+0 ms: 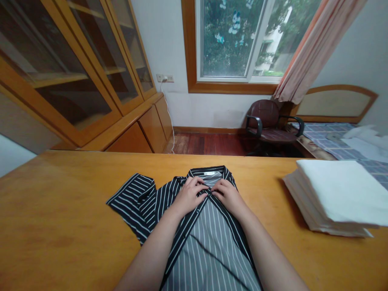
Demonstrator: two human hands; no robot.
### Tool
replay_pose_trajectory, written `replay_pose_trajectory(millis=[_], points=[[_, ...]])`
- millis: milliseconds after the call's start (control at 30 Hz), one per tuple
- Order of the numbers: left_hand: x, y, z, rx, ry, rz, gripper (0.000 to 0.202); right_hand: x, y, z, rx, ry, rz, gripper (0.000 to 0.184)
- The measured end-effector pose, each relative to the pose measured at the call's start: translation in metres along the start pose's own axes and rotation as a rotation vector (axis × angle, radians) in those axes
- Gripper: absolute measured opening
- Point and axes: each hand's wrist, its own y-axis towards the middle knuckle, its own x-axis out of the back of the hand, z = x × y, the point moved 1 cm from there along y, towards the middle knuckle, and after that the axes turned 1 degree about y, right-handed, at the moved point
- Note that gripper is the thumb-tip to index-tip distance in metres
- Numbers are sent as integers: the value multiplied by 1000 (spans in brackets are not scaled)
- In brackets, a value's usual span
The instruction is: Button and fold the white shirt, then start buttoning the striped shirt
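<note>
A black shirt with white stripes (212,242) lies on the wooden table with its front parted, so the greyer inner side shows. Its collar (209,169) points away from me and one sleeve (133,198) spreads out to the left. Just below the collar, my left hand (190,194) pinches the left front edge. My right hand (227,196) has its fingers closed on the opposite front edge. The fingertips of both hands almost meet at the top of the opening. Small buttons run down the left front edge. The right sleeve is hidden.
On the right of the table (60,226) stands a stack of folded white cloth or sheets (342,194). Beyond the table's far edge are a glass-door cabinet (127,105), an office chair (266,121), a bed (327,135) and a window with a pink curtain (315,48).
</note>
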Motion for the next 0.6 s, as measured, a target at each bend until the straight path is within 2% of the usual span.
replay_pose_trajectory(millis=[133,300,600], points=[[-1,0,4,-23,12,20,19,0,0,-1,-3,-70,11,9],[-3,1,7,-32,33,15,19,0,0,-3,-22,-46,12,8],[-1,5,0,-62,116,13,11,0,-1,-3,-43,-1,4,4]])
